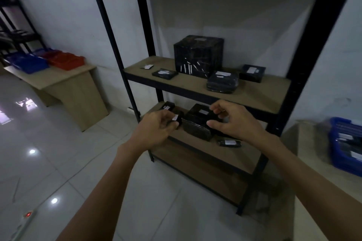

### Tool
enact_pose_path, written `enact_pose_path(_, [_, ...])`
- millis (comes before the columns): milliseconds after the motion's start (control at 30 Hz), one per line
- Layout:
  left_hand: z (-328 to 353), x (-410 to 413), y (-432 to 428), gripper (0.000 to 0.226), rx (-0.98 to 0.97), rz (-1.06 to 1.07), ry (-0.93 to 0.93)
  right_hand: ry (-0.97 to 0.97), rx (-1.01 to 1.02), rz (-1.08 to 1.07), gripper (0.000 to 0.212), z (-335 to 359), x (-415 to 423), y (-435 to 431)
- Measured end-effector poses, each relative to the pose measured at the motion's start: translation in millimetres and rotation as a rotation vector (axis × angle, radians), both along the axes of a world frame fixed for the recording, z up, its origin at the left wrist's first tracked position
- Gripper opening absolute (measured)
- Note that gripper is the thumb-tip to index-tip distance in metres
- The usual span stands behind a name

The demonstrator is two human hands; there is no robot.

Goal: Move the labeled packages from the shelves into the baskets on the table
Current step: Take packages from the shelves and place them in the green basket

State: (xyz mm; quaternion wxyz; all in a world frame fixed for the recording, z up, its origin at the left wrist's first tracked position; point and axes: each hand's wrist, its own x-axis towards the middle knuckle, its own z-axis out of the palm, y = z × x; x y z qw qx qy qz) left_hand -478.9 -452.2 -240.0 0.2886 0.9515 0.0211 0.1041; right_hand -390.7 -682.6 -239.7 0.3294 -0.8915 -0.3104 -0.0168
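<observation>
Nearest, two bare forearms reach over glossy white floor tiles [58,162]. The left hand [156,125] pinches a small package [176,120], black and film-wrapped with a white label, at the near left edge of the lower shelf board [225,154]. The right hand [233,121] hovers with fingers half-curled and thumb apart, grasping nothing, before a bulky package [195,125], rounded and black, on that wood-grain board; contact cannot be told. A slim packet [229,143] lies just right. Beyond, the middle shelf board [254,94] of the black metal rack [305,68] carries a cube-shaped box [197,55] and flat labelled packages. At right, a blue plastic basket [333,146] holds packages. Far left, a second blue basket [27,62] and a red basket [66,60] sit on a pale wooden table [58,80].
</observation>
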Motion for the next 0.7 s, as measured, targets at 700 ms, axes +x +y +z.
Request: enact_pose_path(700, [-37.9, 246.1, 264.9, 0.021, -0.028, -0.188, 0.063, 0.158, 0.06, -0.188, 0.03, -40.7, 201.7, 254.9])
